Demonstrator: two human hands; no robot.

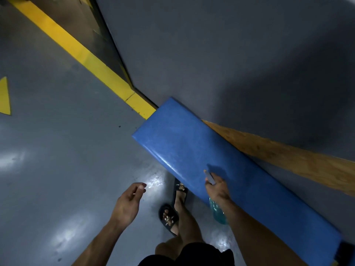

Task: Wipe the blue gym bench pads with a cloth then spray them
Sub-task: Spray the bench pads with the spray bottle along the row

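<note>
The person's right hand point(217, 186) is gripping a spray bottle point(218, 212), fingers curled round its pale head, with the teal body hanging below the wrist beside the near edge of the blue bench pad point(201, 150). That pad is lying long across the right side, running from the yellow floor line point(76, 48) back toward the near right, a wooden board point(288, 152) just beyond it. The left hand point(128, 200) is hovering over the grey floor point(48, 169), fingers loosely bent, holding nothing. 2 feet in black sandals point(169, 217) are standing between the arms.
</note>
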